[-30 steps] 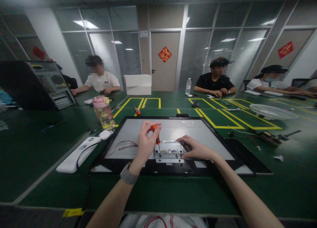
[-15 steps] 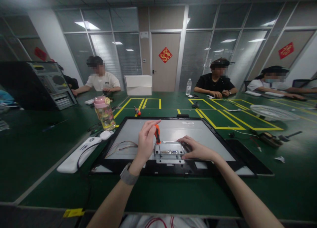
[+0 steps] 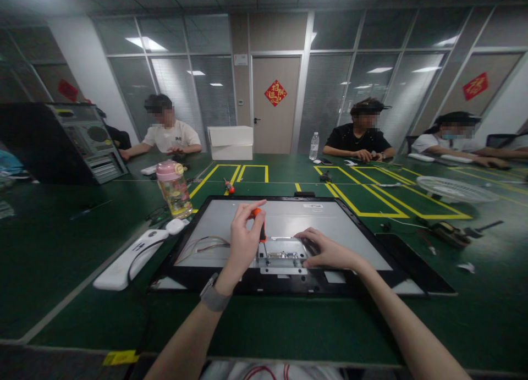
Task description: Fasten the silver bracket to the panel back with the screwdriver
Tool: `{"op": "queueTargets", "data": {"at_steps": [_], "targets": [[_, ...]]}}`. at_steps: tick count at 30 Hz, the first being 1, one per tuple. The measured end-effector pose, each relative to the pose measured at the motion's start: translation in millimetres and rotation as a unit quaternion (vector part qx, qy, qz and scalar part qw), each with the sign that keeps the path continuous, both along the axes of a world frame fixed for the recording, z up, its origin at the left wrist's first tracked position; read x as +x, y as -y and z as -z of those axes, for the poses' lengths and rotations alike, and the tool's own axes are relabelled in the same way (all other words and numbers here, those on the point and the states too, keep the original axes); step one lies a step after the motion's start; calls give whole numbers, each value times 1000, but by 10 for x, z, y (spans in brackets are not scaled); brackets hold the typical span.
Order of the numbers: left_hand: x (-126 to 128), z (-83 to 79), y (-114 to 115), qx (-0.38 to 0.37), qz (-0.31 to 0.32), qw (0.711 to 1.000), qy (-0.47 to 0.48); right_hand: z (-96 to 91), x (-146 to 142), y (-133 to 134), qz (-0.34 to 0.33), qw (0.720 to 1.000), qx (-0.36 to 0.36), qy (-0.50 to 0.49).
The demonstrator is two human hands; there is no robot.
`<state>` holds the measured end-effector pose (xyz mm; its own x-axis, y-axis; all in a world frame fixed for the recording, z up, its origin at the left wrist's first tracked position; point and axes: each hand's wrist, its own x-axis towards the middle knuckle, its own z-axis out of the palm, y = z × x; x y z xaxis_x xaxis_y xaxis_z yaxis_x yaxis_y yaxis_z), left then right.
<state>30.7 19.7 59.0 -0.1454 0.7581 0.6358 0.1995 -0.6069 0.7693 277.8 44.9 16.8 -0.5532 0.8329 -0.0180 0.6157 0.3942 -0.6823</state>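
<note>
My left hand (image 3: pixel 246 234) is closed around the orange and black handle of a screwdriver (image 3: pixel 263 232), held upright. Its shaft points down at the left part of a metal bracket (image 3: pixel 282 263) that carries a row of connectors. My right hand (image 3: pixel 325 249) grips the bracket's right side, thumb near the front and fingers behind. Under both hands lies a flat display panel (image 3: pixel 350 231) with a grey back and black frame. Thin wires (image 3: pixel 204 243) run across the panel to the left of my left hand. The screwdriver's tip is too small to make out.
Left of the panel are a white power strip (image 3: pixel 127 262), a pink-lidded bottle (image 3: pixel 173 190) and a black computer case (image 3: pixel 66 143). To the right lie a black slab (image 3: pixel 416 264) and a dark tool (image 3: pixel 451 232). Several people sit across the green table (image 3: pixel 330 325).
My left thumb and fingers have shifted on the screwdriver's handle, now covering more of it. My right hand stays at the bracket, almost unmoved.
</note>
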Motion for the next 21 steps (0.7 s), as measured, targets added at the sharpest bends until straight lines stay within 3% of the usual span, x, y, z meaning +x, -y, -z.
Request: {"op": "queueTargets", "data": {"at_steps": [4, 9, 18, 21], "targets": [[-9, -4, 8, -10, 36, 999, 7, -21, -7, 15, 1, 1000, 3, 2], [-11, -3, -8, 27, 3, 1000, -12, -30, -10, 15, 3, 1000, -3, 8], [-15, 24, -28, -36, 61, 997, 25, -11, -4, 0, 1, 1000, 0, 9], [-14, 19, -31, -16, 35, 999, 6, -21, -9, 7, 1, 1000, 2, 5]]}}
